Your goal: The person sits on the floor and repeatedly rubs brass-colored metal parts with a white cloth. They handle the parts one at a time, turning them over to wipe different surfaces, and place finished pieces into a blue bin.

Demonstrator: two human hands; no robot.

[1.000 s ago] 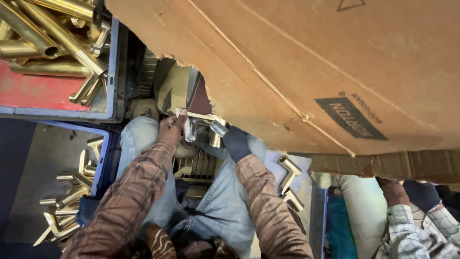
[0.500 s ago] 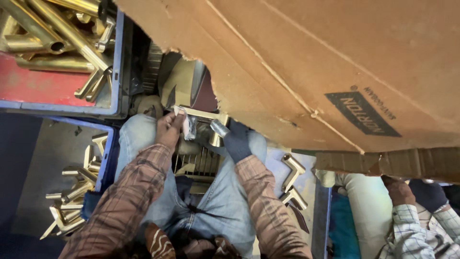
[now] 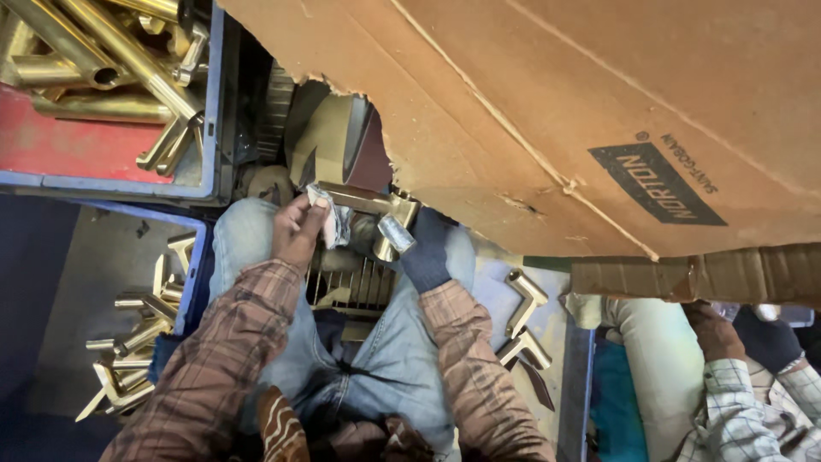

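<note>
My left hand (image 3: pixel 298 229) is bare and grips one end of a brass T-shaped fitting (image 3: pixel 369 205), with a crumpled grey cloth (image 3: pixel 333 221) pressed between fingers and metal. My right hand (image 3: pixel 426 248) wears a dark glove and holds the other end of the same fitting, whose short silvery stub points down. The fitting is held against a brown abrasive belt (image 3: pixel 338 145) just above my knees. My plaid sleeves and blue jeans fill the lower middle.
A large torn cardboard sheet (image 3: pixel 599 111) covers the top right. A blue crate with long brass parts (image 3: pixel 103 77) sits top left, a tray of brass fittings (image 3: pixel 141 334) lower left, more fittings (image 3: pixel 523 316) at right. Another person's gloved hand (image 3: pixel 765 338) shows at lower right.
Both hands have kept hold of the fitting at the belt, shifting it only slightly. The view has drifted a little.
</note>
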